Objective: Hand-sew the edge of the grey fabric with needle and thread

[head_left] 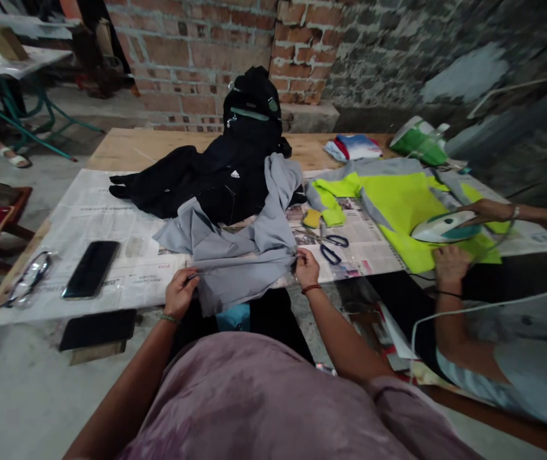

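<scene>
My grip is narrow on both sides: my left hand (180,292) pinches one end of a folded edge of the grey garment (245,246) and my right hand (306,267) pinches the other, so the fabric is pulled taut between them right at the near edge of the bench (124,150). The rest of the garment trails away from me toward the middle of the bench, where it runs up against the black clothing (206,179) heaped under a black backpack (253,105). The stretched edge lies with its long axis along the near edge, left to right, while the body of the cloth points toward the far edge. I judge the main risk is the fabric slipping out of one pinch, since each hold takes only a little cloth; a stronger tug on one side would skew the fold or drag the whole piece off the near edge. The scissors (333,248) lie just beside my right hand on the newspaper (110,223), and a sideways pull could catch them. A co-worker's hand (450,265) is pressing the yellow vest (408,204) with an iron (446,227) near the right edge, its cord (469,310) hanging close to my elbow. A phone (91,268) and glasses (31,275) sit toward the near left corner.
</scene>
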{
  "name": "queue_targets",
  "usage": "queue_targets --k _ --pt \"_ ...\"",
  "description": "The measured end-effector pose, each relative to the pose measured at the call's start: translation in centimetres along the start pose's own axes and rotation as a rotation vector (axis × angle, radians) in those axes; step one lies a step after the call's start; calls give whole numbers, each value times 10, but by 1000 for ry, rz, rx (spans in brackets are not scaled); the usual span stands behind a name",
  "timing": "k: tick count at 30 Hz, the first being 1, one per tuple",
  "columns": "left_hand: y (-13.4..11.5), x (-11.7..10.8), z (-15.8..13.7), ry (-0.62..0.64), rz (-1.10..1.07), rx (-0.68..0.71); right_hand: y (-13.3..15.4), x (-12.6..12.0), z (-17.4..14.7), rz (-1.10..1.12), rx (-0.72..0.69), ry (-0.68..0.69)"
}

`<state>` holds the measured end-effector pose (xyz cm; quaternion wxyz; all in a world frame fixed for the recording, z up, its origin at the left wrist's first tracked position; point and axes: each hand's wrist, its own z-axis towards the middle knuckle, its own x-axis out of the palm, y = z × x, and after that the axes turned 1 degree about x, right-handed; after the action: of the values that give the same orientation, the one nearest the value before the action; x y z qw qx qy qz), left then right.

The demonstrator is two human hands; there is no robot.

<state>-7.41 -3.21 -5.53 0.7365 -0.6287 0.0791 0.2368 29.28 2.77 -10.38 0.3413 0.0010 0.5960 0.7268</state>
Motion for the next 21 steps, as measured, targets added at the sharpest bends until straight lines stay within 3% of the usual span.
queue_targets --k 5,21 --pt "-1 -1 0 10 -36 -14 -1 -1 3 108 98 -43" --pt "0 1 -2 -14 -66 -9 9 -5 0 115 94 -31"
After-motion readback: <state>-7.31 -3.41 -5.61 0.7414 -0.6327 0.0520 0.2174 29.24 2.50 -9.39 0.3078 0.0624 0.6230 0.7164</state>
